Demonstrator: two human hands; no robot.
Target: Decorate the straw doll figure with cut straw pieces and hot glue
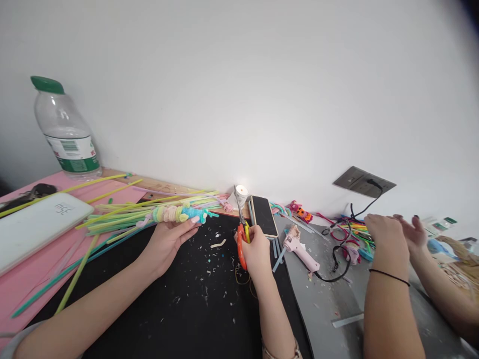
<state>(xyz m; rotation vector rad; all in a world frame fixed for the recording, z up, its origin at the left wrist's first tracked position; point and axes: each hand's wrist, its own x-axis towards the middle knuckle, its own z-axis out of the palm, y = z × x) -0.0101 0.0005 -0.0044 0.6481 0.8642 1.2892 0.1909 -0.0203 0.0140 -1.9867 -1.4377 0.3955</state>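
My left hand (169, 244) is closed around a fuzzy pipe-cleaner figure (174, 213). It is wound in peach, yellow and blue coils, with loose turquoise ends at its right tip. In my right hand (259, 252) is a pair of scissors (241, 244) with orange and yellow handles. Their blades point up and away, toward a small white cup (239, 196), and stay apart from the figure. Below both hands lies a black mat (179, 309) sprinkled with small clippings. A short cream pipe-cleaner piece (218, 244) rests between the hands.
Pipe cleaners (123, 214) spread over pink sheets (22, 294) beside a white power bank (41, 229) and a bottle (67, 129). Right of the mat are a phone (264, 214) and a corded pink glue gun (301, 252). A co-worker's hands (389, 237) are farther right.
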